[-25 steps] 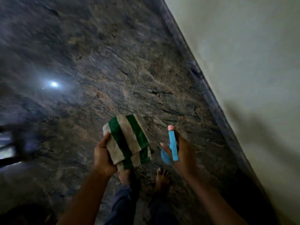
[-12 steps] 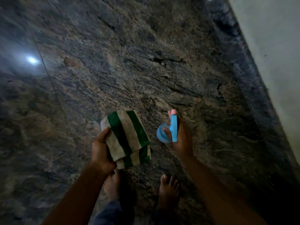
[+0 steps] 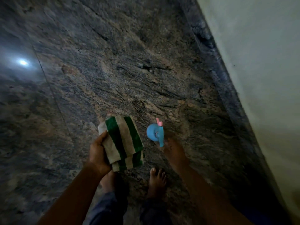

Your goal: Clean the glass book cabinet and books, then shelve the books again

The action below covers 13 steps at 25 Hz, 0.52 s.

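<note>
My left hand [image 3: 98, 152] grips a folded green-and-white striped cloth [image 3: 123, 140] above the floor. A small blue spray bottle [image 3: 154, 133] with a pink nozzle stands on the dark stone floor [image 3: 129, 70], seen from above. My right hand [image 3: 174, 151] is just behind the bottle. Its blurred fingertips are close to the sprayer head and do not wrap round it. No cabinet or books are in view.
A pale wall [image 3: 259, 62] runs along the right side, with a dark stone skirting [image 3: 215, 70] at its foot. My bare feet [image 3: 157, 181] stand on the floor below the hands. A lamp's reflection [image 3: 22, 62] shines at the left.
My right hand held the spray bottle in the air; the bottle now stands on the floor and the hand has come off it. The cloth stays in my left hand.
</note>
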Motion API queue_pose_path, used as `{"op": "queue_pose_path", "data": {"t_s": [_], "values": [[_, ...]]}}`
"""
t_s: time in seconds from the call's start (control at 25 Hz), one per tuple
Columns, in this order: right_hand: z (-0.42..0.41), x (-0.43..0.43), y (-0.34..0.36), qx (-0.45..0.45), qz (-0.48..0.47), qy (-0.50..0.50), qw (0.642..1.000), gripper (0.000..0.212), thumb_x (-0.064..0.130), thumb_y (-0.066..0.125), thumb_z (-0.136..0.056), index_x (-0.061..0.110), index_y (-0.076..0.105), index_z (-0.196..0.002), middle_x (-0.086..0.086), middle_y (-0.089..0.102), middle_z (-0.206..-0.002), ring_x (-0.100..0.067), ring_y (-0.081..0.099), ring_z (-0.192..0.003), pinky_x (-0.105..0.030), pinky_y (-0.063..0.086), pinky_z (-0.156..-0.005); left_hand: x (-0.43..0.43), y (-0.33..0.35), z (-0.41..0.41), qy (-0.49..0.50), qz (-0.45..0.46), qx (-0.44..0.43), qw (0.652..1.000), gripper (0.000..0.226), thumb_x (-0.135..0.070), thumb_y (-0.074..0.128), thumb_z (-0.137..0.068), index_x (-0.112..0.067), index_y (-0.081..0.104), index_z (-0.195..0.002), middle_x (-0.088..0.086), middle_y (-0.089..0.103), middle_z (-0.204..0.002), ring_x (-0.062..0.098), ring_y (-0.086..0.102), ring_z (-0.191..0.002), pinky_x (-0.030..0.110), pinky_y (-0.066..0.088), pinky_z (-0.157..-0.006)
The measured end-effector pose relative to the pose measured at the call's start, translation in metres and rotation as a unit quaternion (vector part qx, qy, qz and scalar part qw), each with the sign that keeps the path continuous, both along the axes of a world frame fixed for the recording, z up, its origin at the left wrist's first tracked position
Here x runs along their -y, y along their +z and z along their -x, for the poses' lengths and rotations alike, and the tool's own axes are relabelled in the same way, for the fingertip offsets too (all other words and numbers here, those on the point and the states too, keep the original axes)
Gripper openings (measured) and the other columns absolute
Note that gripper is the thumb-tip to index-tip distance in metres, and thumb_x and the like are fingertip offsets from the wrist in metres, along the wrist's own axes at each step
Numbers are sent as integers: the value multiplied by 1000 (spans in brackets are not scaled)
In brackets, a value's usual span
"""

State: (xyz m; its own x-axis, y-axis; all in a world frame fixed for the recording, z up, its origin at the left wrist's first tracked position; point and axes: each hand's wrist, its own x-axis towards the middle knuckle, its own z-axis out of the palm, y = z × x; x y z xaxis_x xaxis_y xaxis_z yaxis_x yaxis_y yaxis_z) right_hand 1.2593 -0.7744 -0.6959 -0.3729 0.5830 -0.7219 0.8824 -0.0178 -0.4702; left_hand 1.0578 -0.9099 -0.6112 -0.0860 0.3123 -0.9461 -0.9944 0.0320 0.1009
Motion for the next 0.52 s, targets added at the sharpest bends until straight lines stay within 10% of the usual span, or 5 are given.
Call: {"op": "queue_pose_path", "data": {"t_s": [0.2,0.44,0.52], "values": [[31,15,140,-27,158,-79,984,30,27,49,-96,15,57,-123,-5,62,-119,-16,58,-101,-24,43,-82,-2,110,-2,-31,-16,0,999,49,-40,51,-78,-8,64,-113,18,71,-97,33,70,-78,45,58,-60],[74,13,343,-197,460,-288,816,43,52,53,-82,27,67,-114,-10,69,-109,-25,66,-99,-45,45,-96,19,297,5,-69,-51,-53,995,38,-30,43,-93,-5,71,-95,18,72,-86,31,71,-71,40,58,-55],[84,18,405,-217,444,-206,844,36,38,58,-81,19,67,-111,-9,69,-109,-23,66,-99,-43,48,-94,35,355,7,-81,-45,-95,991,30,-29,46,-91,-7,64,-101,16,73,-85,27,71,-70,36,57,-55]]}}
